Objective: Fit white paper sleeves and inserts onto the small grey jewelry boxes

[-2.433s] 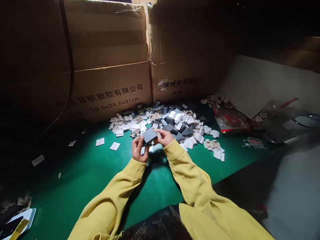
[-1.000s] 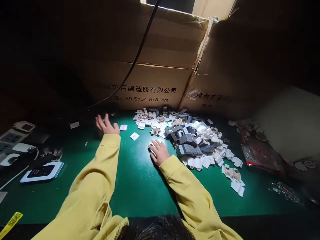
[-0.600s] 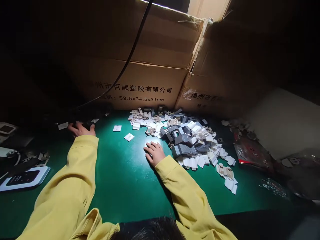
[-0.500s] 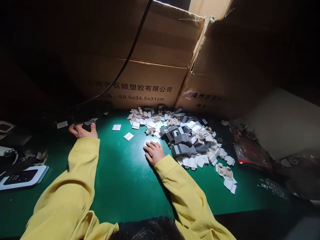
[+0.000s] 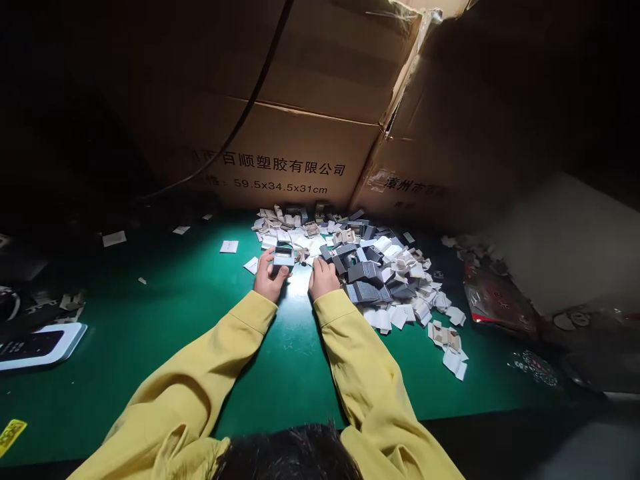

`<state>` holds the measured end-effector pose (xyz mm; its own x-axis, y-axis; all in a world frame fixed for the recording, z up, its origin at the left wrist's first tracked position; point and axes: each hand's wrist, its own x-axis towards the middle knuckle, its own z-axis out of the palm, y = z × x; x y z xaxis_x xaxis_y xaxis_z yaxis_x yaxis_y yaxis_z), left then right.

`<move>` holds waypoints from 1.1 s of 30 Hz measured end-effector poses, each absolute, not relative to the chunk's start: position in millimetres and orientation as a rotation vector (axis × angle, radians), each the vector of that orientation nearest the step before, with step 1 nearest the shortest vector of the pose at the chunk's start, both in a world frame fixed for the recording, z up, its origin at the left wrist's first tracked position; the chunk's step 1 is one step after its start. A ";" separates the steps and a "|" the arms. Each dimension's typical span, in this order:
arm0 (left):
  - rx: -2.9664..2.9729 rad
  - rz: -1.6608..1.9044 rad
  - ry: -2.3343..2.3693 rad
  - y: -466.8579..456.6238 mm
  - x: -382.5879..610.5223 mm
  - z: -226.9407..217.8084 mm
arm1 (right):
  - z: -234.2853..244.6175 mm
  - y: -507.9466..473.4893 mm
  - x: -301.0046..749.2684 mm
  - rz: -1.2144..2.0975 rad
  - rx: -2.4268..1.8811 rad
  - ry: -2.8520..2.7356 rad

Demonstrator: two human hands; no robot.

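My left hand is closed around a small dark box, whose recessed, open-looking side shows, and holds it over the lit middle of the table. Just to its right, my right hand has its fingers curled together at the edge of the heap; whatever they grip, if anything, is hidden. Beside that hand lie several dark grey boxes mixed with folded white paper pieces. A flat white card rests left of my left hand, and another white card lies farther back.
Printed cardboard cartons stand along the back of the green table. A black cable hangs in front of them. At left lies a white-edged device; at right, a red plastic-wrapped packet.
My left hand has come from the far left to the middle with the dark box. My right hand has shifted slightly up and right, its spread fingers now curled.
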<state>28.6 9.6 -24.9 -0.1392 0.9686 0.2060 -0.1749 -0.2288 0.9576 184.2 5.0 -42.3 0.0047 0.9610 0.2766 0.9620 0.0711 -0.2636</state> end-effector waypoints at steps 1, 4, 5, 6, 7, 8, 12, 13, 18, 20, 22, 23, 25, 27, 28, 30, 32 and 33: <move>0.981 1.511 1.000 12.1 32.4 -22.5 | -40.5 7.4 185.7 -0.005 -1.961 -1.987; 0.594 1.419 0.879 17.2 33.1 -14.7 | -35.6 7.4 189.5 -0.018 -1.983 -2.026; 0.539 1.394 0.848 17.1 31.0 -12.9 | -34.2 5.6 191.3 -0.027 -1.958 -2.047; 0.519 1.370 0.826 15.9 28.5 -11.7 | -33.0 3.5 193.5 -0.036 -1.931 -2.069; 0.521 1.346 0.813 13.9 25.9 -10.9 | -32.0 1.0 196.2 -0.040 -1.898 -2.092; 0.538 1.325 0.806 11.5 23.6 -10.6 | -31.1 -1.5 199.3 -0.035 -1.858 -2.115; 0.625 1.237 0.730 3.7 18.1 -10.1 | -30.0 -11.1 212.4 0.103 -1.640 -2.201; 0.632 1.226 0.702 2.9 17.8 -9.9 | -30.0 -13.1 215.0 0.140 -1.593 -2.217; 0.572 1.103 0.626 3.1 18.1 -9.8 | -28.0 -17.0 218.6 0.172 -1.589 -2.229; 0.563 1.070 0.640 3.8 17.3 -11.5 | -25.6 -16.3 217.3 0.185 -1.604 -2.191; 0.569 1.070 0.655 5.0 15.7 -13.6 | -23.0 -16.0 216.4 0.219 -1.603 -2.111; 0.566 1.070 0.657 5.8 14.8 -14.6 | -21.8 -16.3 216.2 0.245 -1.605 -2.052; 0.550 1.060 0.643 7.0 13.3 -15.5 | -20.2 -17.8 215.8 0.318 -1.618 -1.894; 0.538 1.039 0.624 7.0 12.8 -14.6 | -19.8 -19.0 214.3 0.439 -1.620 -1.693; 0.541 1.031 0.623 6.3 13.0 -13.3 | -19.9 -19.0 212.8 0.526 -1.603 -1.576; 0.573 1.019 0.637 3.7 13.9 -9.6 | -20.5 -17.3 208.7 0.737 -1.523 -1.317; 0.613 1.005 0.651 0.2 15.2 -5.0 | -20.7 -13.8 204.0 0.914 -1.415 -1.072; 0.627 1.001 0.654 -1.5 15.8 -2.8 | -20.5 -11.9 201.8 0.970 -1.368 -0.979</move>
